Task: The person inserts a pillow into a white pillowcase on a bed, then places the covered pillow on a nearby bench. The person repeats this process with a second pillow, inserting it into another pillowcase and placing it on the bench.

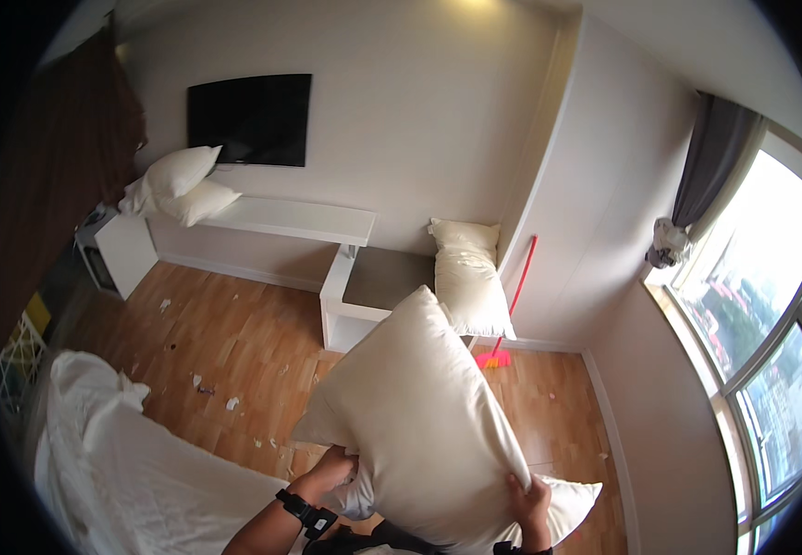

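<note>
A large cream pillow (421,416) is held up before me, its one corner pointing towards the white bench. My left hand (335,472) grips its lower left edge, with bunched whitish cloth just below the fingers. My right hand (531,498) is closed on its lower right edge. Another pale pillow corner (570,503) sticks out behind my right hand. At the lower left, a rumpled white sheet (165,472) covers what looks like a bed. Both wrists wear black straps.
Pillows (182,180) lie on the left end of a white wall shelf (290,217), below a television (249,119). More pillows (473,284) rest on the low bench (335,291). A red-handled broom (494,359) leans at the wall. Litter (232,403) dots the wooden floor.
</note>
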The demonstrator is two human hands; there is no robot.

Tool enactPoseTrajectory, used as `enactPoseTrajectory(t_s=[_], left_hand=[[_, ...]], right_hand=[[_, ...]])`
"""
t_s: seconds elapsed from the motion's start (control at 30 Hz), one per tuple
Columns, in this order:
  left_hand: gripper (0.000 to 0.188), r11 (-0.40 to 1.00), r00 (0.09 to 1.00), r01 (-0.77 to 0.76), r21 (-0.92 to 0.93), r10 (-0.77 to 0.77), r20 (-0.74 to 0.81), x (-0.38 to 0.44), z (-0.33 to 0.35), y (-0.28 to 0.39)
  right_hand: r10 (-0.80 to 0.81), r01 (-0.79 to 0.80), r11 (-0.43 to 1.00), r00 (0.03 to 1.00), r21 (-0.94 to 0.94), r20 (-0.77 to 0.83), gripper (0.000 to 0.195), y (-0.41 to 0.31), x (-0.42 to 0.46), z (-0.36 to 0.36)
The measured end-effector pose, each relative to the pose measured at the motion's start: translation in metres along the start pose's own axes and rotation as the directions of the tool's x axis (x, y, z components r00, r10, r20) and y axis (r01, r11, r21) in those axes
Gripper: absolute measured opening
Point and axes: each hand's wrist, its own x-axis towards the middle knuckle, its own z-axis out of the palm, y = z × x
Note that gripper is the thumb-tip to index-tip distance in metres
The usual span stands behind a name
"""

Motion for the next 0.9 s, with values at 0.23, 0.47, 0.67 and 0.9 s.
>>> enactPoseTrajectory(t_s=[0.23, 0.47, 0.67, 0.9], left_hand=[[0.045, 0.999, 0.999, 0.049, 0.018, -0.049, -0.01, 0.172, 0.004, 0.038], [0.033, 0.985, 0.988, 0.125, 0.119, -0.113, -0.107, 0.315, -0.001, 0.102], [0.035, 0.994, 0.97, -0.066, 0.085, 0.084, -0.23, 0.428, 0.001, 0.116], [0.018, 0.991, 0.919, -0.132, 0.031, 0.134, -0.37, 0.604, 0.016, 0.176]], right_hand=[[0.13, -0.13, 0.991, 0.991, -0.028, -0.013, 0.023, 0.022, 0.16, 0.055], [0.076, -0.076, 0.995, 0.997, 0.057, 0.005, 0.027, 0.035, 0.326, 0.112], [-0.043, 0.042, 0.994, 0.999, 0.103, 0.006, 0.026, 0.044, 0.439, 0.152], [0.172, -0.164, 0.945, 0.985, 0.283, -0.003, 0.025, 0.082, 0.586, 0.223]])
